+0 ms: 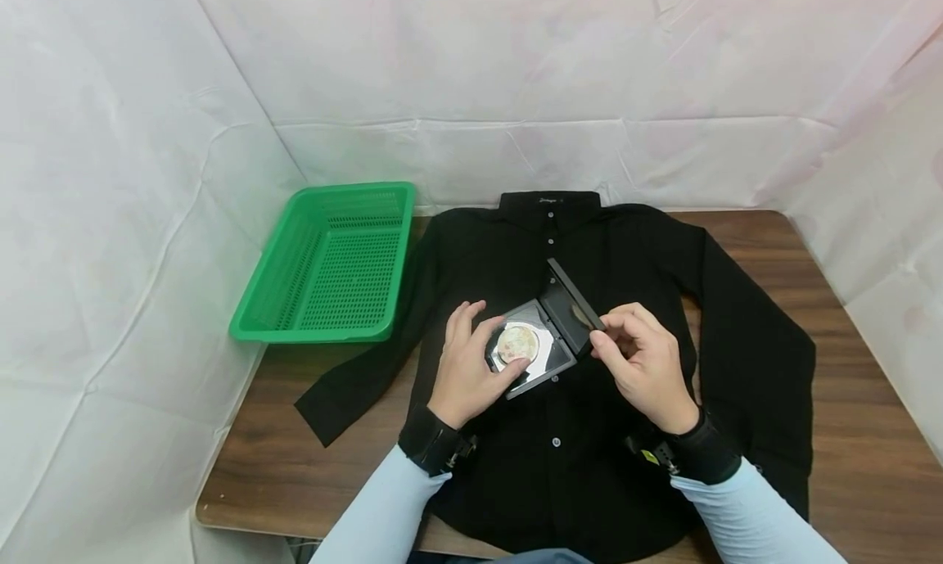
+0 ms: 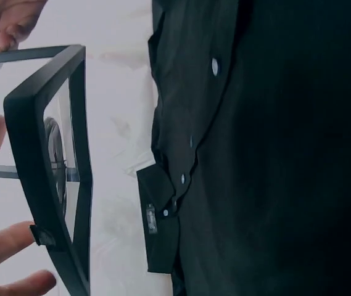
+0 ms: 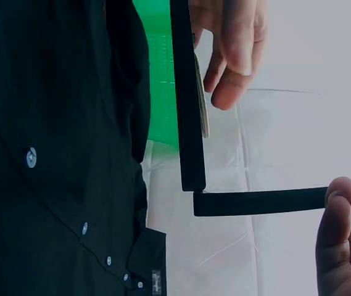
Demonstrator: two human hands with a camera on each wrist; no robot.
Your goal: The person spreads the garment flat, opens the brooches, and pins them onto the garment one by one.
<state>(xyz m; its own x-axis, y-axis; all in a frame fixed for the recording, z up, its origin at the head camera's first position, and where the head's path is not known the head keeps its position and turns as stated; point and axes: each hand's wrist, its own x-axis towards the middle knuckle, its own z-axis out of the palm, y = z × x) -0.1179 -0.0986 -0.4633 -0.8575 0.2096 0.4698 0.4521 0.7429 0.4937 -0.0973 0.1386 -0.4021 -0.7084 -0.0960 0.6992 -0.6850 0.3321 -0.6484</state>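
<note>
A hinged black-framed display case [image 1: 545, 353] with clear film panes stands opened above a black shirt [image 1: 589, 449]. On the film of its lower half lies a round, pale coin-like disc [image 1: 518, 343]. My left hand [image 1: 471, 372] grips that half by its edges, thumb near the disc. With thumb and fingers my right hand [image 1: 648, 363] pinches the outer edge of the raised lid [image 1: 570, 306]. From the right wrist, the two frame halves [image 3: 189, 105] meet at roughly a right angle. The left wrist view shows the lower frame [image 2: 24, 142] edge-on, the disc inside it.
The shirt is spread face up, collar [image 1: 548, 206] toward the white cloth backdrop [image 1: 471, 65]. A green plastic basket [image 1: 313, 336] stands at the back left, overlapping one sleeve. Beneath everything is a brown wooden table [image 1: 295, 482].
</note>
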